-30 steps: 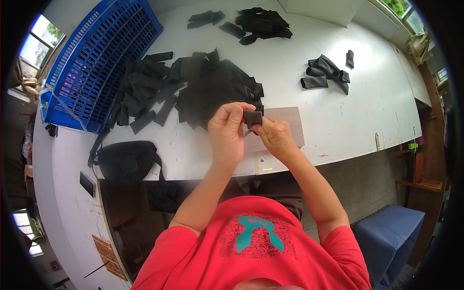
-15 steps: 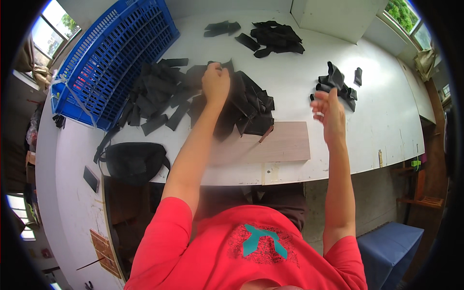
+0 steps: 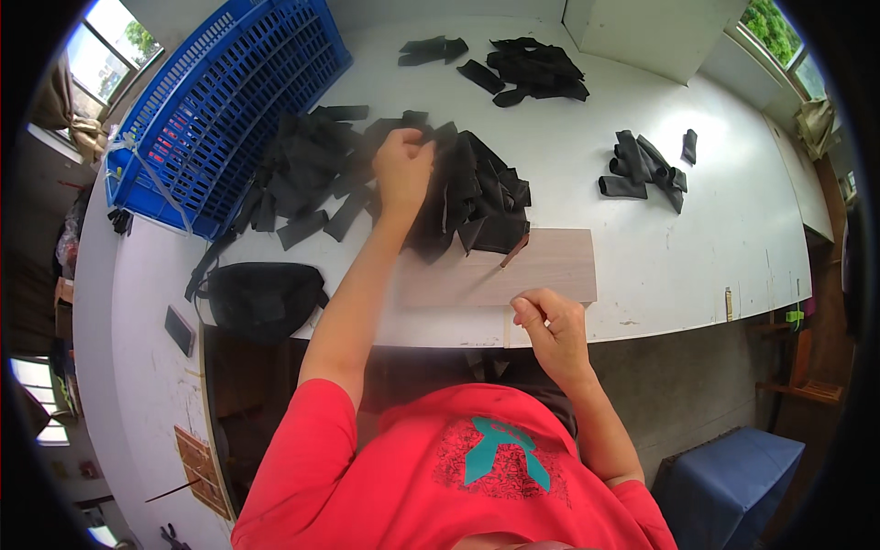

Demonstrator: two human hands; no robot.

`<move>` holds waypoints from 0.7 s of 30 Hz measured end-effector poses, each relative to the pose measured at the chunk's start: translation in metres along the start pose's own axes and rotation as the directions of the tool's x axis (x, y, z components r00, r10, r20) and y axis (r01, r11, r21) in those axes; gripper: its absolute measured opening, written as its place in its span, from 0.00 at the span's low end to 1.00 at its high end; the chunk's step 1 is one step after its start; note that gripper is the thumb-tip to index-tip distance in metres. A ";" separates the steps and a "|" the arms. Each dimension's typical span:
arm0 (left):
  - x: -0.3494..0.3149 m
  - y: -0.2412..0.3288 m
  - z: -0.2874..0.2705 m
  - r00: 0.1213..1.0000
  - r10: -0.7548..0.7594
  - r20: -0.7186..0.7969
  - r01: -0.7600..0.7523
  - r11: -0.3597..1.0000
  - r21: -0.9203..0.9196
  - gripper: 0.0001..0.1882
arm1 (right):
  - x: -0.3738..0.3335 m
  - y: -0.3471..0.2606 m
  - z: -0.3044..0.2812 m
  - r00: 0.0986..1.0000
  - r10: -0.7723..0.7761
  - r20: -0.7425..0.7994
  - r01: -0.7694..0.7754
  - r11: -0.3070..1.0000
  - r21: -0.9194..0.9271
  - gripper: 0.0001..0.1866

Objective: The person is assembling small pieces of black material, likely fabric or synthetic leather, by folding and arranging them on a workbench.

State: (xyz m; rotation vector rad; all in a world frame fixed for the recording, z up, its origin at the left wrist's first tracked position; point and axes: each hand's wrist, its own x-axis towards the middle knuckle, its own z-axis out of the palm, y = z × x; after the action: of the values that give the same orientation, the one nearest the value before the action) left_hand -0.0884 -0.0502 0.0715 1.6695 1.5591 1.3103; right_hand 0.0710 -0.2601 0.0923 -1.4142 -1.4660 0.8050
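My left hand (image 3: pixel 403 174) reaches over the middle heap of black fabric pieces (image 3: pixel 490 197), its fingers closed on a black fabric piece (image 3: pixel 414 119) that shows just beyond them. Part of that piece is hidden by the hand. My right hand (image 3: pixel 557 335) is curled with thumb and forefinger together, above the front edge of a wood-grain board (image 3: pixel 559 266). Whether anything is between its fingers cannot be seen. The heap covers the board's far part, and a thin brown strip (image 3: pixel 515 251) sticks out of the heap there.
A blue plastic crate (image 3: pixel 225 110) leans at the far left beside more black pieces (image 3: pixel 302 174). Other black piles lie at the back (image 3: pixel 541 71) and on the right (image 3: pixel 644 170). A black pouch (image 3: pixel 261 298) and a phone-like slab (image 3: pixel 180 330) are at the near left.
My right hand has left the right-hand pile, moved toward me to the board's front edge, and gone from open to curled. The pieces in that pile lie flatter. My left hand stays at the heap.
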 end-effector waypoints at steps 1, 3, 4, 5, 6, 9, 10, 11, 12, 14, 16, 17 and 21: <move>-0.016 0.014 -0.010 0.992 -0.118 0.033 0.122 0.970 -0.210 0.11 | 0.004 -0.008 0.005 0.998 -0.055 -0.023 0.055 0.998 -0.035 0.03; -0.050 0.040 -0.031 0.965 -0.186 0.183 0.247 0.880 -0.406 0.13 | 0.013 -0.017 0.011 0.984 -0.168 -0.066 0.161 0.982 -0.099 0.04; -0.066 0.048 -0.039 0.962 -0.197 0.187 0.258 0.879 -0.401 0.13 | 0.017 -0.021 0.015 0.952 -0.290 -0.097 0.271 0.947 -0.170 0.07; -0.082 0.055 -0.045 0.948 -0.191 0.255 0.295 0.833 -0.469 0.12 | 0.019 -0.028 0.018 0.957 -0.277 -0.091 0.259 0.951 -0.170 0.07; -0.096 0.060 -0.048 0.929 -0.179 0.324 0.335 0.778 -0.531 0.11 | 0.022 -0.036 0.021 0.951 -0.264 -0.162 0.246 0.961 -0.125 0.10; -0.125 0.070 -0.058 0.900 -0.104 0.424 0.359 0.728 -0.584 0.10 | 0.026 -0.045 0.024 0.939 -0.257 -0.230 0.235 0.965 -0.118 0.17; -0.131 0.073 -0.060 0.899 -0.108 0.425 0.365 0.723 -0.586 0.10 | 0.025 -0.047 0.024 0.930 -0.280 -0.238 0.247 0.956 -0.159 0.20; -0.137 0.076 -0.061 0.897 -0.082 0.434 0.336 0.766 -0.549 0.10 | 0.022 -0.043 0.025 0.941 -0.260 -0.218 0.238 0.964 -0.119 0.18; -0.141 0.078 -0.062 0.895 -0.055 0.443 0.303 0.805 -0.511 0.10 | 0.019 -0.036 0.024 0.942 -0.259 -0.216 0.236 0.964 -0.124 0.18; -0.149 0.074 -0.060 0.900 -0.038 0.435 0.268 0.834 -0.482 0.10 | 0.017 -0.025 0.023 0.903 -0.402 -0.149 0.366 0.904 -0.221 0.15; -0.157 0.067 -0.056 0.932 0.026 0.360 0.122 0.916 -0.382 0.11 | 0.010 -0.027 0.023 0.900 -0.414 -0.138 0.372 0.894 -0.251 0.12; -0.162 0.066 -0.054 0.960 0.139 0.241 -0.065 0.954 -0.292 0.11 | 0.007 -0.026 0.025 0.896 -0.432 -0.101 0.372 0.855 -0.362 0.12; -0.176 0.056 -0.041 0.964 0.263 -0.038 -0.265 0.962 -0.065 0.10 | -0.005 -0.014 0.035 0.861 -0.508 -0.023 0.399 0.703 -0.589 0.14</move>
State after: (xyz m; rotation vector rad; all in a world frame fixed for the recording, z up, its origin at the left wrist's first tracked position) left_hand -0.0775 -0.2385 0.0835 1.8705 1.3222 1.5099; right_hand 0.0330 -0.2623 0.0913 -1.3900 -1.8911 -0.1070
